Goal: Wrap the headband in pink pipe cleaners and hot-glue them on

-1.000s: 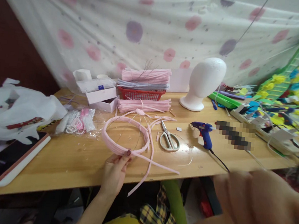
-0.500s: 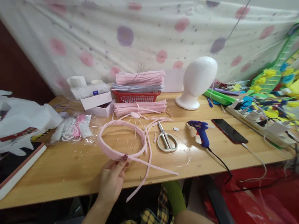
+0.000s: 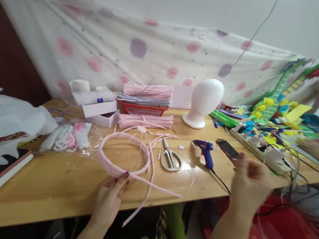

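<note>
A pink hoop point(image 3: 121, 155) is being pinched at its near side by the left hand point(image 3: 108, 197), thumb and fingers pressed together on the crossing of its two loose tails, close to the table's point(image 3: 55, 184) front edge. The right hand point(image 3: 251, 180) is being held raised and blurred off the front edge, fingers loosely curled, nothing seen in it; how far it is spread cannot be told. The glue gun point(image 3: 205, 151) and phone point(image 3: 227, 148) are lying nearest it, with scissors point(image 3: 169, 158) just beside the hoop.

Pale wall point(image 3: 301, 20), flower-dotted sheet point(image 3: 143, 53) hung across it (creased), wooden table point(image 3: 55, 184), soft daylight.
</note>
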`<action>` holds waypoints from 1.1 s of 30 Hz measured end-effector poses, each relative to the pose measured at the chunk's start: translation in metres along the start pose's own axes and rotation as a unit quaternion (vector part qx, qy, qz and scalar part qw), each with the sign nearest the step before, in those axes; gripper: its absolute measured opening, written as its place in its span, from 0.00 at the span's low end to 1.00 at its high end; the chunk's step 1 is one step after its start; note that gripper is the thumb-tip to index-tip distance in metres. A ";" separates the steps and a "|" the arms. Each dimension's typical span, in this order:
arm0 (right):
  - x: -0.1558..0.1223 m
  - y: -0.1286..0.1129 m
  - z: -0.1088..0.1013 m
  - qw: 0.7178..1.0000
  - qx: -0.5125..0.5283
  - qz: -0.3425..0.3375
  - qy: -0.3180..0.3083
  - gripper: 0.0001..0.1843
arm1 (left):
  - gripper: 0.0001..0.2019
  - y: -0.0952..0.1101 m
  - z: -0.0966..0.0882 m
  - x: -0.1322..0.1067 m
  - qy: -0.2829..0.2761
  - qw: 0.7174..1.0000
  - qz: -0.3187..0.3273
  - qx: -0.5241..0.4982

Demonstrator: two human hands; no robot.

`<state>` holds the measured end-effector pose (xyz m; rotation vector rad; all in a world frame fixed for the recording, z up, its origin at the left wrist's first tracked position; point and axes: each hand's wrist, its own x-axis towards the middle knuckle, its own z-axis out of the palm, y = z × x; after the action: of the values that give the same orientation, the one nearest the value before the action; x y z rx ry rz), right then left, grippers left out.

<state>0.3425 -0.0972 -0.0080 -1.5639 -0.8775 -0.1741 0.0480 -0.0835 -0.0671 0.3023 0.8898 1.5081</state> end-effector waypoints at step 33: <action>-0.053 -0.035 0.046 0.862 0.209 0.111 -0.449 0.21 | 0.20 -0.001 0.003 0.002 -0.008 0.999 0.028 -0.015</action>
<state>0.2669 -0.0804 -0.0209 -1.2812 -1.3172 0.9344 0.0498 -0.0804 -0.0667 0.3185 0.8506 1.5676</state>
